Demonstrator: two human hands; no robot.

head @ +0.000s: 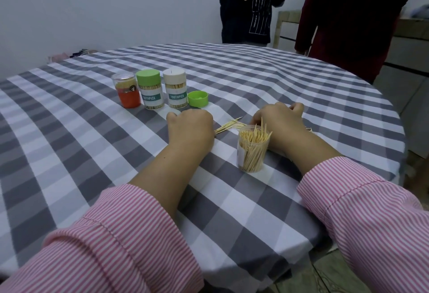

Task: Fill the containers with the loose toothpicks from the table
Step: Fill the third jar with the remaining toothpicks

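Both hands, left hand (pixel 190 127) and right hand (pixel 282 123), lay curled with their holds unclear beside loose toothpicks (pixel 228 125), probably light, stiff and best pinched mid-bundle.

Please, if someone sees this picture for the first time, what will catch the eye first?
Probably the open clear container crammed with toothpicks, near the table's front edge by the right hand. Next, the loose toothpicks on the checked cloth between both hands, and the three closed jars lined up farther back left.
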